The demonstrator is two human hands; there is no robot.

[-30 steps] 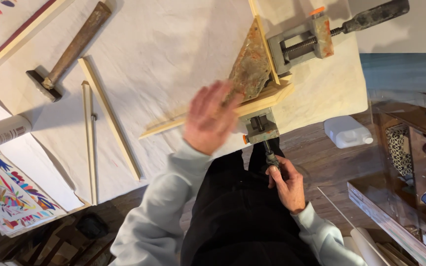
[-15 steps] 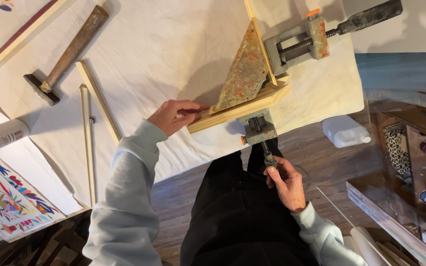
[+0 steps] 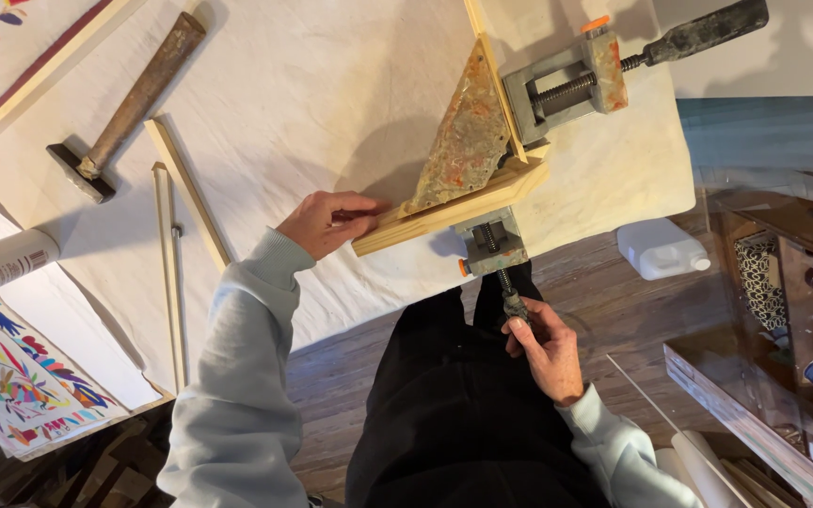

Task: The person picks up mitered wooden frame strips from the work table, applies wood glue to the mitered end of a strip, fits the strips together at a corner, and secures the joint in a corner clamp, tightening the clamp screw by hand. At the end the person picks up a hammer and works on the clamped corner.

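Left hand: the left hand (image 3: 324,221), centre of the frame, has its fingers curled nearly closed, the tips pinching the left end of the pale wooden moulding strip (image 3: 449,209).
Right hand: the right hand (image 3: 546,346), lower centre-right, has its fingers wrapped fully closed around the dark handle of the near clamp screw (image 3: 514,303).
Moulding strip: it lies slanted at the table edge, its right end held in the grey metal corner clamp (image 3: 557,89), meeting a second strip at an angle.
Clamp plate: a rusty triangular plate (image 3: 463,141) sits inside the corner, touching both strips.
Table: a white cloth (image 3: 331,75) covers it.
Upper left: a rusty-headed hammer with a wooden handle (image 3: 129,103), well apart from both hands.
Left of centre: two loose pale wooden strips (image 3: 185,193) lie near the left forearm.
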